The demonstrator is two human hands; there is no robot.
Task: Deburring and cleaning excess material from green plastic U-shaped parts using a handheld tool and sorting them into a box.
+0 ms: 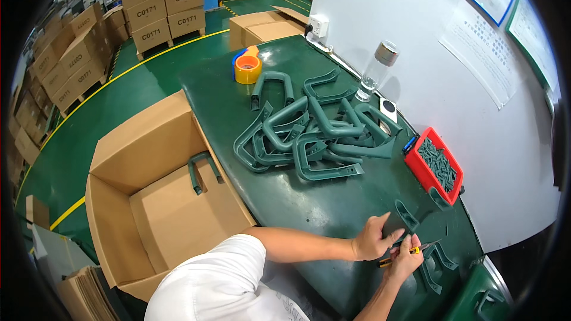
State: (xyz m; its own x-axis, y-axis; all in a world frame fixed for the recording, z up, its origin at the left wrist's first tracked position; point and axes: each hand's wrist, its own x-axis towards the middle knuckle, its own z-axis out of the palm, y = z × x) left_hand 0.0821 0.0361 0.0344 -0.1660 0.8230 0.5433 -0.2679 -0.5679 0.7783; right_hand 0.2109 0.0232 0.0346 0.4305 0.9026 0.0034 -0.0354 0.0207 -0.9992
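Observation:
My left hand (373, 239) is closed around a dark green plastic U-shaped handle (407, 216), low on the right of the table. Close against it, my right hand (405, 260) grips a yellow and black utility knife (417, 249), its tip pointing up to the right. Just right of that hand, another green handle (429, 279) lies on the table. A loose pile of several green handles (321, 128) covers the table's middle. In the open cardboard box (146, 169) at left, one green handle (191, 172) rests on the bottom.
Beyond the hands, a red bin (426, 164) holds many small green pieces beside the wall. A glass bottle (372, 76) and an orange tape roll (247, 70) stand farther back on the green table (267, 202). Stacked cartons (148, 12) stand on the floor beyond.

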